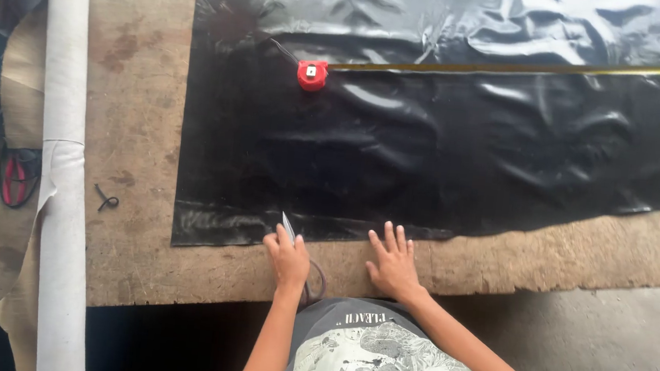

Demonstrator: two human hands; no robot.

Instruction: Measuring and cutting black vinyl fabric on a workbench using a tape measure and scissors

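So we've got a big black plastic sheet [449,124] spread flat on a worn brown board [139,70], and it takes up most of the middle and right of the top. It's glossy and pretty wrinkled, with shiny ripples all over, and its near edge runs just in front of our hands. Our left hand [287,259] is closed around a small pair of scissors [288,226], the pale blade tip poking up right at the sheet's near edge. Our right hand [393,263] lies flat with fingers spread wide, fingertips at that same edge, pinning the plastic down. A red tape measure [312,75] sits on the sheet with its yellow tape [519,66] pulled out to the right, almost to the far end. For a clean cut we reckon it pays to keep the flat hand close beside the blade so the film stays taut, and smooth those wrinkles first, since slippery plastic likes to bunch. A white tube [63,152] lies along the left side of the board.
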